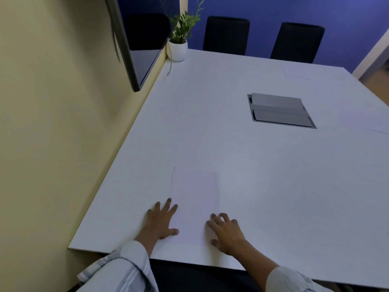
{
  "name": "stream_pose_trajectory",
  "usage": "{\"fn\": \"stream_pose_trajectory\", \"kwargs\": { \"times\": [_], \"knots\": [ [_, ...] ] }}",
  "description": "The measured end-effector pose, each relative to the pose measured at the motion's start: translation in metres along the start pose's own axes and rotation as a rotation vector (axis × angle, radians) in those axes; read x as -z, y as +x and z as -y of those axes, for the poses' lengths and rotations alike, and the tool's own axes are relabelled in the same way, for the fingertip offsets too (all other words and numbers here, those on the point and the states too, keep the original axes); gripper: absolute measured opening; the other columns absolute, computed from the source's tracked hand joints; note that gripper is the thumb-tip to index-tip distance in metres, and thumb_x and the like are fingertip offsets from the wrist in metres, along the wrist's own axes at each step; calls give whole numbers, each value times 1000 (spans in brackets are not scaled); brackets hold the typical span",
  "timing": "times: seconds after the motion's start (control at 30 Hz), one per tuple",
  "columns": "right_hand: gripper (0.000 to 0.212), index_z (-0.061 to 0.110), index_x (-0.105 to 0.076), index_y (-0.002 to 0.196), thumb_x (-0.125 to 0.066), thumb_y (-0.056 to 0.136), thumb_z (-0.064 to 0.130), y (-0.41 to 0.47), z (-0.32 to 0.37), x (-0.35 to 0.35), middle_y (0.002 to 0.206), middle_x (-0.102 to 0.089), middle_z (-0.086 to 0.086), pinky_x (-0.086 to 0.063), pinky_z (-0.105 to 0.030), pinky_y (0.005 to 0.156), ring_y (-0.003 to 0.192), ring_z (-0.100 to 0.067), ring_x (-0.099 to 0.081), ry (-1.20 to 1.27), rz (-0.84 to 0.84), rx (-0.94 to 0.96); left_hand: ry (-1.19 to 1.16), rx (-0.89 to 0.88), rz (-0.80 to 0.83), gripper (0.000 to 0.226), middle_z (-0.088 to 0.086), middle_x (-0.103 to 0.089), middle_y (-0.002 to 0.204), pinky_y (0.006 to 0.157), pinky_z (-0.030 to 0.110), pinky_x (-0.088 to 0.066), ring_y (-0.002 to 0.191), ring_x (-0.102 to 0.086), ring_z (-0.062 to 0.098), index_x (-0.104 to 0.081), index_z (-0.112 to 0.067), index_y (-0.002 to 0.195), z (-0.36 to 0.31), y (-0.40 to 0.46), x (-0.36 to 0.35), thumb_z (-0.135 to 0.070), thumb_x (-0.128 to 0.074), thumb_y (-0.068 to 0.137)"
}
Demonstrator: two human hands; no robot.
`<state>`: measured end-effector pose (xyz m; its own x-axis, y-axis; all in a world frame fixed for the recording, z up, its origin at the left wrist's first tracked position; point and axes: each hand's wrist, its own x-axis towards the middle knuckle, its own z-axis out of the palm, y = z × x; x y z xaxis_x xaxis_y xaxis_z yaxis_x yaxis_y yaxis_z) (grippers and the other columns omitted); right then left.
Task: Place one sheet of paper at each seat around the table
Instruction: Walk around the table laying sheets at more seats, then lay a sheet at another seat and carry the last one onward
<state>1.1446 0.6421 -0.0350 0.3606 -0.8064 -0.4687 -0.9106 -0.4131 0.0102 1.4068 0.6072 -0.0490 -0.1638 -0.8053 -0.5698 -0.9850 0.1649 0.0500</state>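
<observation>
Both hands flat and unclenched, grasping nothing: left hand (161, 223) pressing the left edge of a sheet of paper (194, 205), right hand (226, 232) on its right edge. Sheet lying between the hands on the white surface (263, 175), at its near rim. Second faint sheet (295, 72) far beyond the right hand, before a black chair (296, 42)
</observation>
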Motion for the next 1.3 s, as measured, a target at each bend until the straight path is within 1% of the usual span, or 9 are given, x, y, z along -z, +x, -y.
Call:
{"fn": "stream_pose_trajectory", "kwargs": {
  "times": [0.3,0.5,0.7,0.77,0.87,0.93,1.1,1.2,1.3],
  "knots": [
    [62,17,-36,146,-60,94,40,4,-4,3,160,-27,-8,-38,-53,106,148,-34,-20,-6,-28,18,1,19,5,96,1,21,164,116,59,-21,150,2,40,9,-36,155,-4,-2,-5,-69,-48,86],
    [64,13,-33,149,-54,97,45,-4,-36,26,161,-28,-12,-37,-54,108,149,-34,-20,-55,-171,71,-155,42,-6,102,2,26,163,115,59,-26,152,1,35,14,-31,155,-5,-13,13,-68,-51,86],
    [63,14,-31,150,-39,100,52,-48,-104,53,163,-26,-11,-26,-51,117,152,-29,-17,-31,-301,-15,-8,-61,-139,103,12,18,164,122,51,-5,153,11,29,16,-9,154,-42,-15,61,-70,-37,90],
    [65,16,-28,152,-31,101,55,-72,-129,60,164,-23,-10,-17,-51,121,154,-27,-12,-6,-342,-63,-4,-127,-222,104,12,16,164,123,49,-1,152,13,27,15,-5,153,-76,-14,88,-75,-27,89],
    [70,16,-23,155,-21,101,60,-118,-169,69,166,-18,-8,-11,-52,123,155,-26,-8,25,-389,-140,-18,-241,-312,127,11,15,164,123,47,2,152,14,26,14,-4,153,-142,-13,127,-90,8,60],
    [72,16,-21,156,-18,100,61,-152,-200,73,167,-16,-9,-9,-53,123,155,-26,-7,41,-425,-186,-16,-305,-372,133,11,15,164,122,47,3,152,15,26,14,-4,153,-195,-13,148,-90,17,52],
    [74,16,-19,157,-16,100,62,-242,-293,72,167,-14,-9,-10,-53,123,155,-26,-7,68,-513,-320,38,-427,-532,115,12,14,165,123,47,3,152,14,25,10,-7,155,-354,-24,192,-84,7,70],
    [74,15,-18,157,-18,99,62,-302,-354,58,167,-13,-9,-12,-55,122,155,-26,-8,60,-543,-385,59,-508,-613,118,12,13,164,123,47,2,152,13,26,8,-8,155,-458,-40,206,-86,13,67],
    [75,15,-18,157,-19,99,62,-368,-416,43,167,-13,-9,-13,-55,121,155,-26,-8,52,-573,-457,46,-577,-677,107,12,10,165,123,50,0,153,11,27,5,-7,156,-562,-53,216,-82,-6,80]
  ]
}}
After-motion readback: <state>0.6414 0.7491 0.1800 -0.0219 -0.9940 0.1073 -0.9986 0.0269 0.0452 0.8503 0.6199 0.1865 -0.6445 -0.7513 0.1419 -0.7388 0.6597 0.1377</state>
